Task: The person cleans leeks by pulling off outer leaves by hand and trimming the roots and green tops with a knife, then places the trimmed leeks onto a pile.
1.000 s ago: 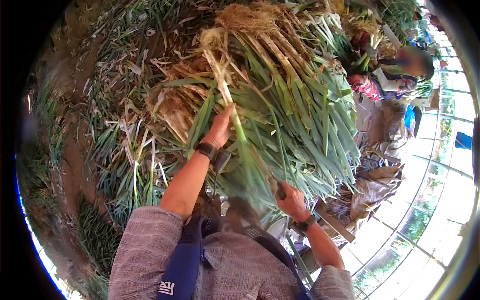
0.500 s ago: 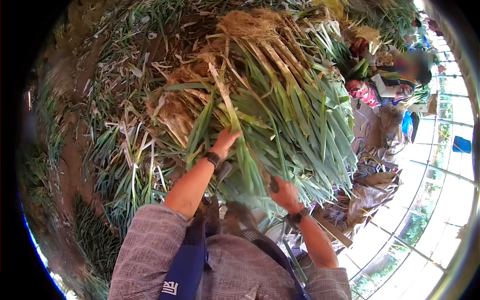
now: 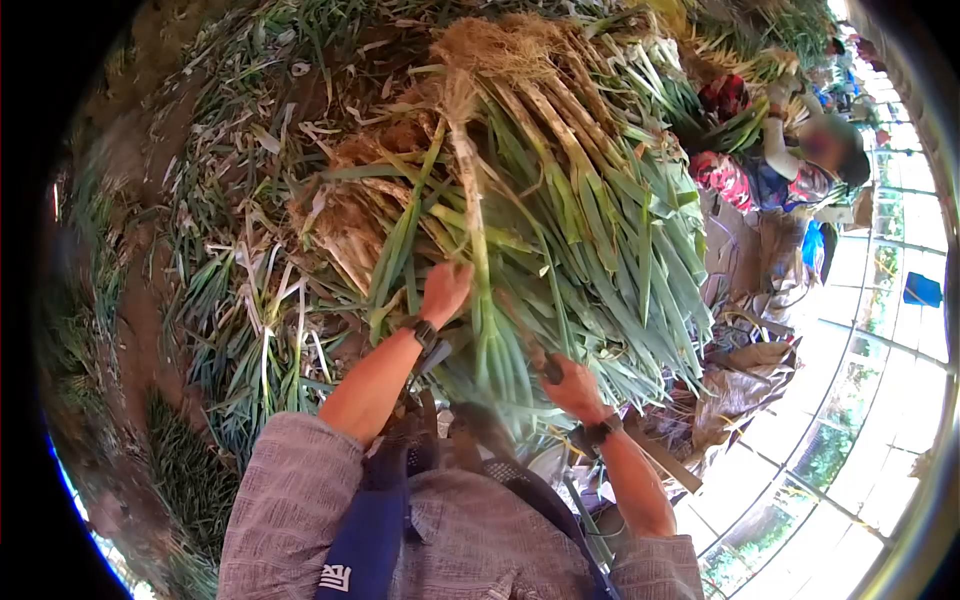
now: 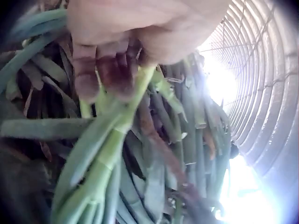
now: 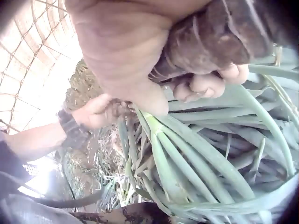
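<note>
My left hand (image 3: 447, 293) grips a large green onion (image 3: 468, 180) partway along its stalk. The onion's shaggy roots point away from me, and its leaves fan toward my body. In the left wrist view, the fingers (image 4: 117, 77) curl around the pale green stalk (image 4: 124, 121). My right hand (image 3: 575, 388) holds a knife by its dark, wrapped handle (image 5: 210, 42). The rusty brown blade (image 3: 522, 325) slants toward the left hand, beside the onion's leaves. In the right wrist view, the green leaves (image 5: 187, 158) spread below the right hand.
A big heap of green onions (image 3: 590, 200) lies ahead, roots (image 3: 500, 45) at the far end. Loose leaf scraps (image 3: 240, 300) cover the ground at left. Another person (image 3: 780, 165) sits at upper right. A brown sheet (image 3: 750, 380) lies by the greenhouse wall (image 3: 850, 400).
My left hand has moved down toward my body, and the held onion has swung to lie straighter ahead. The right hand with the knife has shifted slightly left and forward.
</note>
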Demonstrator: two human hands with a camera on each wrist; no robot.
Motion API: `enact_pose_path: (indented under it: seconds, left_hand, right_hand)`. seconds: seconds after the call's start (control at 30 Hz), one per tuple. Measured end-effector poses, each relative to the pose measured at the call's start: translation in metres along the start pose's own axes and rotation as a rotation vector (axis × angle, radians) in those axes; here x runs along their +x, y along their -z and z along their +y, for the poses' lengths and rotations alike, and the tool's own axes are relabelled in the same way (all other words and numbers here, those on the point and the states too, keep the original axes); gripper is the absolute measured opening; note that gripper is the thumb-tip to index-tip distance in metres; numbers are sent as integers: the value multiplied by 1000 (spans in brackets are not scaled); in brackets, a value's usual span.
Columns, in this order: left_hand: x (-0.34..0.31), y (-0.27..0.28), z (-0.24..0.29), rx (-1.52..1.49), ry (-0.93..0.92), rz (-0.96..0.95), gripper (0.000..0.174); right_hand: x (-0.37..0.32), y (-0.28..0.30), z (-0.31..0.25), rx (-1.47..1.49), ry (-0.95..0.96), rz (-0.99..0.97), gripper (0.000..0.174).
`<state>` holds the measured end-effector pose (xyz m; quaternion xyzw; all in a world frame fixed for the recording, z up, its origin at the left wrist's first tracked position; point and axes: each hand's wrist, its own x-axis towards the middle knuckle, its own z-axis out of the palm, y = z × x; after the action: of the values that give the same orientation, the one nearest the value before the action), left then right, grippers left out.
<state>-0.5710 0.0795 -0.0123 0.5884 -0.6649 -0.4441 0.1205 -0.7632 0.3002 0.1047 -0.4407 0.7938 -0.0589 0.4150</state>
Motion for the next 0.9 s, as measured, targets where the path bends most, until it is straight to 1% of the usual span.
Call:
enact_pose_path:
  seconds: [0.07, 0.1, 0.17, 0.2, 0.27, 0.3, 0.37, 0.4, 0.43, 0.5, 0.53, 0.57, 0.63, 0.67, 0.7, 0.77, 0.8, 0.83, 0.9]
  left_hand:
    - [-27, 7, 13, -268, 241, -543, 31]
    - [-39, -3, 7, -218, 192, -556, 32]
    - [-53, -34, -19, -89, -10, -408, 37]
    - [-56, -38, -25, -82, -7, -412, 37]
    - [-62, -52, -33, -56, 124, -181, 41]
    - [-61, -54, -31, -58, 123, -187, 41]
    - [-57, -53, -31, 51, 149, 6, 45]
    - [-54, -49, -25, -24, 173, 78, 47]
    - [-47, -47, -24, -19, 174, 72, 47]
    - [-33, -43, -23, -145, 340, 37, 45]
    - [-26, -50, -28, -167, 343, 110, 41]
    - [-21, -57, -33, -164, 342, 104, 41]
    - [-13, -62, -30, -476, 487, 287, 35]
    - [-8, -61, -29, -510, 594, 255, 29]
    - [-10, -50, -16, -510, 587, 253, 29]
    - [-19, -8, 25, -628, 670, -9, 27]
    - [-25, -2, 29, -623, 655, -6, 27]
    - [-35, 6, 31, -770, 578, -71, 25]
    - [-55, 23, 35, -1060, 399, -211, 24]
  right_hand:
    - [-2, 0, 1, -29, 7, -37, 45]
    - [0, 0, 0, -59, 27, -73, 44]
    - [2, 4, -2, -37, 60, -91, 44]
    - [1, 3, -1, -20, 82, -107, 44]
    - [-1, 0, 8, -3, 64, -92, 44]
    - [0, 1, 11, 8, 55, -75, 45]
    - [-1, -1, 16, 6, 37, -68, 44]
    - [-4, 1, 13, -5, 34, -56, 41]
    - [-7, 0, 12, -17, 31, -43, 38]
    - [-10, -5, 17, 24, 54, -49, 39]
    - [-11, -6, 17, 62, 81, -52, 41]
    - [-13, -8, 17, 66, 75, -51, 41]
    - [-16, -8, 12, 130, 43, -37, 39]
    - [-16, -8, 13, 133, 41, -31, 39]
    - [-16, -7, 12, 131, 35, -43, 39]
    - [-17, -5, 9, 135, 37, -47, 38]
    - [-20, -3, 6, 171, 58, 37, 38]
    - [-24, 2, -2, 209, 80, 124, 38]
    - [-33, 16, -15, 206, 143, 162, 36]
